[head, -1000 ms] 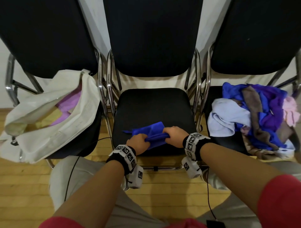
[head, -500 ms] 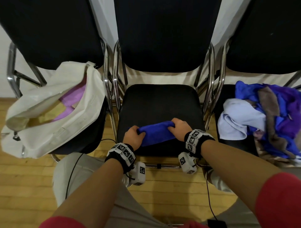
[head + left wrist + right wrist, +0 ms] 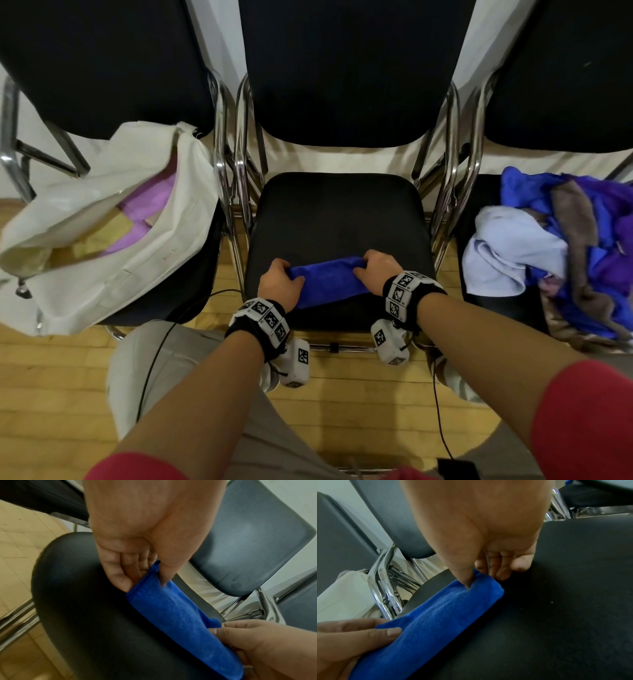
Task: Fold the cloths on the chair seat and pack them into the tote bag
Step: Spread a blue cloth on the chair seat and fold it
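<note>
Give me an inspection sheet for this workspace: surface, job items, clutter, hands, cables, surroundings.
Surface: middle chair seat, black, holding only the blue cloth.
Job's things: blue cloth folded into a narrow strip near the seat's front edge; tote bag lying open on the left chair, a pink cloth inside; pile of unfolded cloths on the right chair.
Clutter: nothing seen.
Grippers: left hand pinches the strip's left end; right hand pinches its right end, thumb on top.
Cables: black cable runs from the left wrist over the lap; another hangs from the right wrist.
Surroundings: three black chairs with chrome frames, white wall, wooden floor.
</note>
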Motion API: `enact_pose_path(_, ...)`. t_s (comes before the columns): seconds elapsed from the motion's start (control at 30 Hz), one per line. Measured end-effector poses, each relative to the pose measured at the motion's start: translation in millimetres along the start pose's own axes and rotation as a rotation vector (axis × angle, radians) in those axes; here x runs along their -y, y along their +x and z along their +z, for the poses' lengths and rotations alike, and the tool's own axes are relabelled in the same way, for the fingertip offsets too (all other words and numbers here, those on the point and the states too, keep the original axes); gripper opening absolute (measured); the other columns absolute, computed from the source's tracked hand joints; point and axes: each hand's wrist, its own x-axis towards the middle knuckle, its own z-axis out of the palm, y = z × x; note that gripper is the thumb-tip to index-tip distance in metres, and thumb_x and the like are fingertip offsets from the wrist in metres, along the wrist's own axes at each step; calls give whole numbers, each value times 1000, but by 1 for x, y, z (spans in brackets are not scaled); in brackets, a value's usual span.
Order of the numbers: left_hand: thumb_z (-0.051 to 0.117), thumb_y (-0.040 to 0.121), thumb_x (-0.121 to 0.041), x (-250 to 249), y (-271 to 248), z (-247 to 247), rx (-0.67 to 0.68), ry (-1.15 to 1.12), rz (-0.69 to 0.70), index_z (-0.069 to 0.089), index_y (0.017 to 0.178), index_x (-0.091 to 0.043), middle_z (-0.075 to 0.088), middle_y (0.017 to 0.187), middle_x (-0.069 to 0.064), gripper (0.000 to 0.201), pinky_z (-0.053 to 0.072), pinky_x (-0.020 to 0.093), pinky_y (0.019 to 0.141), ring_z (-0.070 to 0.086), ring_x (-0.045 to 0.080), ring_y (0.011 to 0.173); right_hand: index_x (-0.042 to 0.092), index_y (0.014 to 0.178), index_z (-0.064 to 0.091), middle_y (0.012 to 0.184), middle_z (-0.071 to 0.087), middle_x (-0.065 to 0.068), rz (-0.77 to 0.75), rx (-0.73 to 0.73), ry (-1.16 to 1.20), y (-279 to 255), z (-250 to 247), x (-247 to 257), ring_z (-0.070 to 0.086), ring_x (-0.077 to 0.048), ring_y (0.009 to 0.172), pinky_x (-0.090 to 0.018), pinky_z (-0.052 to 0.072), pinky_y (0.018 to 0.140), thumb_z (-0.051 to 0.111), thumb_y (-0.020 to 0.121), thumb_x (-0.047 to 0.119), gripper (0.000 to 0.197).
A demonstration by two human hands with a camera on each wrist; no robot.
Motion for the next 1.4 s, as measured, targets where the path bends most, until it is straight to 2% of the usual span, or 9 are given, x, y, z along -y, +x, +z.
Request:
enact_pose_path(0.27, 66, 92, -28, 4, -5, -1, 19, -24, -23, 52, 130, -21, 62, 122, 6, 41, 55, 39, 91, 63, 23, 105, 15, 97, 66, 95, 66, -5, -39, 10, 338, -13, -12, 2, 64, -19, 87, -29, 52, 71, 67, 90, 31, 17)
enact_pose_path(0.43, 64, 91, -31, 2, -15, -13, 33, -40, -81, 49, 129, -21, 60, 113, 6, 42, 62, 39, 74, 66, 24, 88, 20, 82, 60, 80, 62, 1, -204, -122, 517, -41, -29, 30, 59, -16, 77, -29, 48, 68, 73, 77, 14, 15)
enact_pose_path(0.53, 69, 83, -25, -1, -18, -27, 5, -30, 21, 51, 133, -17, 60, 126, 9, 54, 52, 36, 94, 62, 27, 110, 20, 93, 59, 84, 69, -6, -365, -101, 493, -60, -49, 49, 65, -23, 77, -37, 55, 74, 72, 75, 10, 24)
enact_pose_path(0.63, 73, 76, -13, -16, -25, -45, 24, -133, 193, 50, 138, -13, 58, 132, 10, 66, 46, 38, 104, 58, 26, 118, 22, 106, 58, 84, 69, -2, -530, -73, 371, -77, -71, 69, 63, -13, 72, -31, 54, 71, 72, 78, 9, 34)
enact_pose_path(0.87, 74, 60, -21, -54, -67, -119, 303, -387, 475, 59, 119, -30, 70, 112, 1, 61, 49, 47, 101, 66, 19, 108, 14, 126, 57, 88, 74, -8, -706, -18, 320, -106, -108, 122, 66, -10, 72, -25, 55, 73, 76, 81, 7, 49)
enact_pose_path(1.0, 75, 79, -24, -49, -76, -151, 305, -459, 459, 64, 119, -27, 73, 111, 0, 42, 48, 51, 102, 68, 21, 108, 19, 124, 57, 85, 74, -6, -721, -19, 396, -115, -115, 153, 66, -5, 69, -23, 55, 69, 76, 82, 8, 47)
enact_pose_path(1.13, 68, 90, -21, -37, -76, -177, 266, -566, 442, 62, 121, -23, 73, 112, 2, 32, 55, 43, 93, 70, 22, 104, 16, 119, 61, 91, 72, -19, -688, -30, 611, -113, -107, 186, 70, -23, 82, -41, 59, 77, 78, 82, 9, 42)
enact_pose_path(1.23, 62, 96, -16, -27, -73, -198, 249, -658, 381, 60, 123, -19, 73, 111, 4, 27, 57, 35, 85, 71, 21, 101, 19, 126, 56, 100, 71, -17, -634, -16, 790, -109, -93, 210, 72, -27, 91, -38, 61, 75, 76, 86, 17, 45)
enact_pose_path(1.4, 59, 97, -10, -3, -54, -232, 184, -912, 234, 65, 116, -12, 76, 106, 8, 19, 58, 37, 82, 72, 24, 97, 39, 148, 33, 128, 64, -12, -615, 335, 1013, -104, -66, 230, 69, -26, 110, -44, 60, 80, 62, 96, 9, 67)
